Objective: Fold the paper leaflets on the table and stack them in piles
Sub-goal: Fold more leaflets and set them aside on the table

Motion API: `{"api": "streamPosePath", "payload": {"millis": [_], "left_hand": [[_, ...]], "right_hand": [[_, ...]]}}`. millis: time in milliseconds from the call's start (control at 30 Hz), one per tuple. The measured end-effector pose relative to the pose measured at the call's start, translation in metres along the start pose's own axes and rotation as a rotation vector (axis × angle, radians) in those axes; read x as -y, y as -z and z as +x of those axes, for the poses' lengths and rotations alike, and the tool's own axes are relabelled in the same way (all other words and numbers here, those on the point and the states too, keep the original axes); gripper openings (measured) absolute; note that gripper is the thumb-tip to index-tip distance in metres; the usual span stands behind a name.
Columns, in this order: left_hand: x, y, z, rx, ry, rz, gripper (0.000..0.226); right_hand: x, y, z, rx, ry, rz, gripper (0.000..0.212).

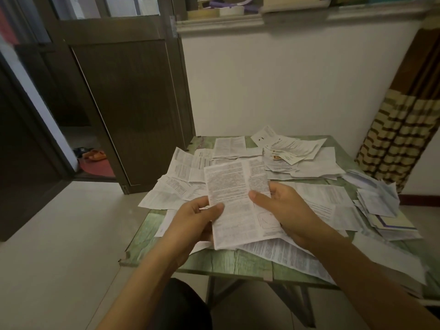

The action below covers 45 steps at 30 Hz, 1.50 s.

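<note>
Head camera: two forearms reached in from the near edge, and both hands were clamped on one leaflet (pixel 234 208). The left hand (pixel 197 217) pinched its left edge with the thumb on top, and the right hand (pixel 284 210) pinched its right side the same way. That single printed sheet, creased lengthwise, was held just above the near middle of the bench (pixel 228 264). Under and around it lay loose leaflets (pixel 176 186), overlapping too much to count. Two heaps stood out: one pile (pixel 383 210) at the right edge and one heap (pixel 285 151) at the far side. The bench top was green and cracked at its near lip. Beyond it were a pale floor (pixel 59 234), one dark door (pixel 123 103), orange sandals (pixel 95 154), a white wall (pixel 285 79) and one patterned curtain (pixel 400 144).
</note>
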<state>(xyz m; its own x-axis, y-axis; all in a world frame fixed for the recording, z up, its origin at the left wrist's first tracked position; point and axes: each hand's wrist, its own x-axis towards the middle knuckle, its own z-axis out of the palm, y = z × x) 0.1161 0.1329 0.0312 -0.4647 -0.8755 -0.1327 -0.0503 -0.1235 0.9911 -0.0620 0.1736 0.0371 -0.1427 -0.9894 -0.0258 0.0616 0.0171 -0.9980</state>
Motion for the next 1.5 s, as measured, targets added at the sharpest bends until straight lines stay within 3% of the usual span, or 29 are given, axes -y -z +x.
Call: {"api": "streamPosePath", "payload": {"millis": [133,267,367,467,567,767,867,967,1067,1200,1367,1500], "left_hand": [[-0.003,-0.002,0.003,-0.057,-0.007,-0.038,0.025],[-0.005,-0.003,0.002,-0.076,-0.03,-0.039,0.03],[-0.006,-0.006,0.004,-0.107,-0.003,-0.204,0.021],[-0.005,-0.011,-0.001,-0.012,0.061,-0.31,0.028],[0.0,-0.018,-0.004,0.063,0.091,-0.229,0.016],[0.005,-0.012,0.0,-0.014,-0.009,-0.073,0.016],[0.006,-0.015,-0.001,-0.012,-0.059,0.007,0.014],[0.009,-0.018,0.0,-0.026,-0.108,0.036,0.013],[0.011,-0.018,0.001,-0.042,-0.113,-0.016,0.014],[0.013,-0.018,0.002,-0.016,-0.056,-0.08,0.013],[0.012,-0.019,0.003,-0.018,-0.01,-0.068,0.027],[0.008,-0.019,0.004,-0.024,0.024,0.031,0.024]], "right_hand": [[0.003,0.006,-0.001,0.065,-0.097,0.132,0.024],[0.005,0.007,-0.003,0.069,-0.079,0.081,0.032],[0.004,0.009,-0.005,0.07,-0.04,0.019,0.041],[0.001,0.009,-0.006,0.055,0.053,-0.107,0.044],[0.0,0.007,-0.007,0.066,0.105,-0.133,0.044],[0.008,0.012,-0.009,-0.061,-0.002,-0.127,0.026],[0.006,0.01,-0.011,-0.023,0.024,-0.32,0.011],[-0.006,0.006,-0.008,-0.039,0.048,-0.51,0.024],[-0.006,0.002,-0.01,-0.152,-0.008,-0.253,0.024],[-0.007,0.002,-0.012,-0.164,-0.027,-0.094,0.017],[-0.009,0.004,-0.012,-0.181,0.008,-0.117,0.012],[-0.005,0.008,-0.011,-0.084,0.012,-0.22,0.01]]}}
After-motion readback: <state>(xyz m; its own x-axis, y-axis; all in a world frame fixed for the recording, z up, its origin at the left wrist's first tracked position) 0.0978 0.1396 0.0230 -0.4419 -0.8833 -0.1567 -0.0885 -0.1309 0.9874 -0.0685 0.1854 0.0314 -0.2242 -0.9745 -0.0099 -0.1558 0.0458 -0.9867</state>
